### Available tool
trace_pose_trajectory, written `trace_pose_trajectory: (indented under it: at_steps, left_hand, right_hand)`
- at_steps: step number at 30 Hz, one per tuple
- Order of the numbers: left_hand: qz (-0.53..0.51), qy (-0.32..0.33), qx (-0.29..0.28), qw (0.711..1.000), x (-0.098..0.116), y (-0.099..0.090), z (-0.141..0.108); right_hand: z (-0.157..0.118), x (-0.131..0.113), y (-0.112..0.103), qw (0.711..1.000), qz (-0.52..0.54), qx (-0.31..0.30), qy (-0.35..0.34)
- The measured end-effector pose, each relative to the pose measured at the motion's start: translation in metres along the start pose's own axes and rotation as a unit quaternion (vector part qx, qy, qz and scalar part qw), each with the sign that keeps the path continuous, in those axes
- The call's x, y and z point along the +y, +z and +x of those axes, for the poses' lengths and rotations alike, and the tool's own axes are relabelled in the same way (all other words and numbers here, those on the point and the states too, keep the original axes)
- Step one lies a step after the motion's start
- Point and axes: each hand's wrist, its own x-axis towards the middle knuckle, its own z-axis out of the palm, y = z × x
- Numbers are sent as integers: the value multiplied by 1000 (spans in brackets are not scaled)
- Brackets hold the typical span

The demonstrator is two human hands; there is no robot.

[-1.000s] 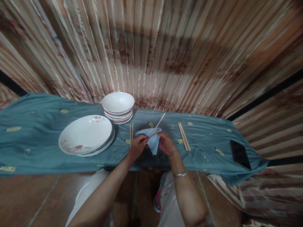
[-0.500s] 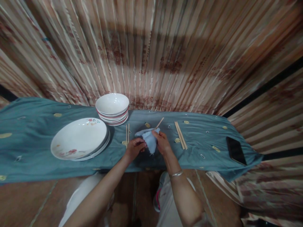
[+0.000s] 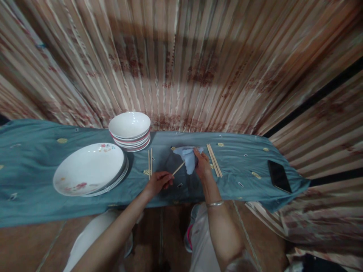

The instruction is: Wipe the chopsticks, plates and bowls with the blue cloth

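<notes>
Evidently the left hand [image 3: 159, 182] pinches one end of a chopstick [image 3: 178, 167] above the table [image 3: 238, 192], toward its front edge; the other end disappears into a pale blue cloth [image 3: 189, 160] gripped by the right hand [image 3: 203, 165]. Loose chopsticks [image 3: 214, 160] lie just beside each hand. Stacked bowls [image 3: 130, 126] stand near the back edge, stacked plates [image 3: 90, 168] closer to the front, and a phone [image 3: 279, 176] near the right end.

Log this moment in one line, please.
left hand: chopstick | right hand: blue cloth over chopstick's far end | lying: chopstick pair left, chopstick bunch right, phone far right
</notes>
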Motion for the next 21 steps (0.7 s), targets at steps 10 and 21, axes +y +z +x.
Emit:
trace_pose_trajectory:
  at_steps: [10,21]
  left_hand:
    - [-40,-31,-7,999,6,4,-8]
    - [-79,-21,53,995,3,-2,-2]
  right_hand:
    - [-13,9,11,996,-4,-32,83]
    - [-33,29,26,987,-47,-94,118]
